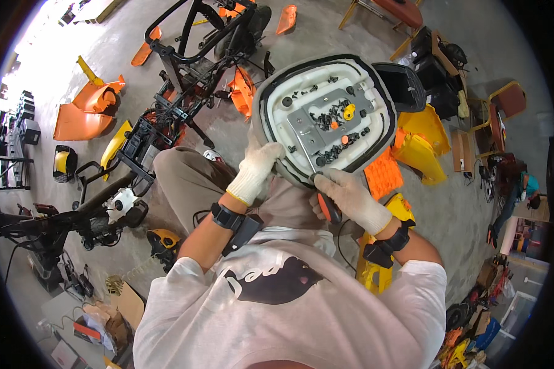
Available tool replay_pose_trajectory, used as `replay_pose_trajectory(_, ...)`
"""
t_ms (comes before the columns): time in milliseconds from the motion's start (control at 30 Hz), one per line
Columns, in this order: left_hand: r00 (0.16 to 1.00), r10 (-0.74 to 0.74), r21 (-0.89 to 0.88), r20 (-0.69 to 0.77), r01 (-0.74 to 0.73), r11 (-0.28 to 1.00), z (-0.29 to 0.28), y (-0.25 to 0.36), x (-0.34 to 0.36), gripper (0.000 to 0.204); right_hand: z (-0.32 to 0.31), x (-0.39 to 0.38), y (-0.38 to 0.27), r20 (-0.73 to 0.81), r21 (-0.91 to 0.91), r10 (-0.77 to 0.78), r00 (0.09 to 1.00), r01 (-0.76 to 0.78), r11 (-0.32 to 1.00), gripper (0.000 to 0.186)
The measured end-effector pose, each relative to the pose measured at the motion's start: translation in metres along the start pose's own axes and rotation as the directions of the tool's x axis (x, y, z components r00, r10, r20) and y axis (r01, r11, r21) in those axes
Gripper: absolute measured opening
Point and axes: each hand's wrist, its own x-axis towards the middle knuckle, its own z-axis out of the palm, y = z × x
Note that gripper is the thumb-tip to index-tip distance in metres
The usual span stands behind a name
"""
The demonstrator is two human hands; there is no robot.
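An upturned seat point(281, 123) with a white plastic underside and dark rim rests over my lap. On it lies a grey metal plate point(305, 132) holding black screws point(333, 117), a small yellow part point(349, 112) and small orange pieces. My left hand point(258, 166), in a white knitted glove, grips the seat's near left edge, thumb on top. At the near edge my right hand point(351, 195), also gloved, is closed on a screwdriver point(330, 209) with a black and orange handle. Its thin shaft points up across the seat; I cannot tell whether the tip touches anything.
A stripped black vehicle frame point(181, 104) stands to the left. Orange panels point(89, 114) and yellow panels point(428, 144) lie on the concrete floor around me. Chairs point(498, 117) and boxes are at the right. Farther right, a person point(512, 195) is partly visible.
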Motion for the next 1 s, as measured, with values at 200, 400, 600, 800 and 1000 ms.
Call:
replay_pose_trajectory(200,0.999,-0.009,0.046,-0.051,0.012,0.999,0.005,-0.004,0.000,0.080,-0.003,0.005,-0.006,-0.004,0.234,0.115,0.993,-0.111,0.966,0.036)
replay_pose_trajectory(400,0.999,0.013,0.121,-0.048,-0.007,0.993,0.000,-0.005,0.010,0.090,-0.010,-0.003,-0.015,0.117,-0.220,0.031,0.993,-0.004,0.975,0.039)
replay_pose_trajectory(600,0.998,0.013,0.250,-0.058,0.002,0.968,-0.010,0.002,0.011,0.098,-0.030,-0.031,-0.051,0.074,-0.480,-0.260,0.963,0.262,0.837,0.057)
replay_pose_trajectory(800,0.997,0.074,0.200,-0.031,-0.066,0.978,-0.018,-0.007,0.016,0.085,-0.060,-0.048,-0.103,-0.177,-0.255,-0.228,0.957,0.179,0.950,0.059)
replay_pose_trajectory(1000,0.996,0.088,-0.378,-0.017,-0.088,0.922,-0.020,-0.010,0.010,0.078,-0.075,-0.033,-0.107,-0.511,0.137,-0.437,0.740,0.572,0.809,0.055)
